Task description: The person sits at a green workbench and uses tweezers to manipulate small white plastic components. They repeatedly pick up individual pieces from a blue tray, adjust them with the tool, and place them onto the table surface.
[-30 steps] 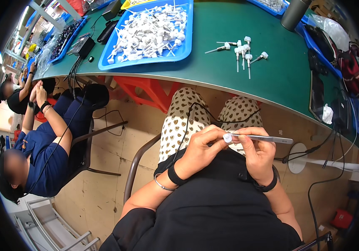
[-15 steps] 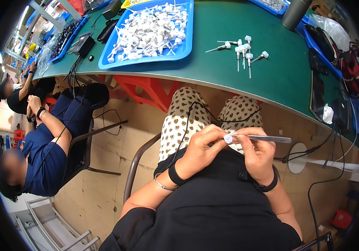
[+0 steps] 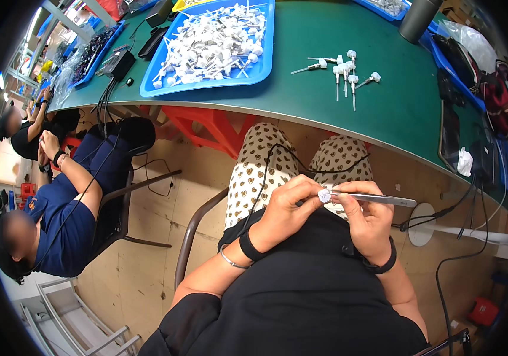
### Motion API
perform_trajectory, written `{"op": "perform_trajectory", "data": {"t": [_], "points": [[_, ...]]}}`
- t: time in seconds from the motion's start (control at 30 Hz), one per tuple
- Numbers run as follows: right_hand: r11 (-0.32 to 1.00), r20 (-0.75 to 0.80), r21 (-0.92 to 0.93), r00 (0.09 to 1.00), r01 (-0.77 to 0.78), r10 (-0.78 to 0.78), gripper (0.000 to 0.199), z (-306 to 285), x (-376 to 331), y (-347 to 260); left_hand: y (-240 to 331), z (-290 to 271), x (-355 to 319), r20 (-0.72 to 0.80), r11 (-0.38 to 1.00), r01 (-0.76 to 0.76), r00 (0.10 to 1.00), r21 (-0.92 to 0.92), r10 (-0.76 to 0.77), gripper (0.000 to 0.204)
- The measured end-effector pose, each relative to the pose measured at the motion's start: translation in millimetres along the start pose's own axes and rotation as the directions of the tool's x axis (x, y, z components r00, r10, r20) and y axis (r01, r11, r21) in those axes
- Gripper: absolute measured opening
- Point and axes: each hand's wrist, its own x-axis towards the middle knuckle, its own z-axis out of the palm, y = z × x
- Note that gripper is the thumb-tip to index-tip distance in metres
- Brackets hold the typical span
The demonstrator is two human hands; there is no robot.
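Note:
Over my lap, my left hand point(image 3: 293, 209) pinches a small white plastic cap point(image 3: 324, 196) between thumb and fingertips. The cap's round face points up toward me; whether a stem hangs behind it is hidden by the fingers. Metal tweezers point(image 3: 378, 199) lie in my right hand point(image 3: 365, 222), gripped between thumb and fingers. Their tip end meets the cap's right side, and the back end sticks out to the right. On the green table, several white-capped pieces with thin stems point(image 3: 344, 70) lie in a loose group.
A blue tray point(image 3: 206, 88) heaped with similar white pieces stands on the green table point(image 3: 307, 98). A dark cylinder point(image 3: 419, 21), a phone point(image 3: 449, 136) and a crumpled tissue point(image 3: 464, 161) are at the right. A person in a navy shirt point(image 3: 67, 222) sits to my left.
The tweezers have shifted slightly right, their back end now a little lower. The white cap has turned slightly in my left fingers, and my right wrist has moved a little.

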Motion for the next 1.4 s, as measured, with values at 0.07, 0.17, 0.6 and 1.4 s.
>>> {"op": "perform_trajectory", "data": {"t": [0.07,0.17,0.6,1.4], "points": [[0.999,0.021,-0.031,0.999,0.026,-0.025,0.009,0.4,0.1,1.4,0.4,0.0,0.1,0.001,1.000,-0.005,1.000,0.007,0.005,0.007],[0.997,0.033,-0.066,0.998,0.047,-0.045,0.008,1.4,0.5,1.2,1.1,-1.4,0.0,0.002,0.999,-0.006,1.000,0.033,0.006,0.007],[0.951,0.103,-0.224,0.976,0.212,-0.193,0.007,0.0,6.6,0.2,2.5,-2.2,0.1,0.008,0.994,-0.016,1.000,0.108,0.016,0.007],[0.975,0.066,-0.167,0.988,0.150,-0.140,0.005,-0.5,4.6,0.3,3.6,-0.7,1.9,0.024,0.994,0.005,1.000,0.107,-0.008,0.007]]}}
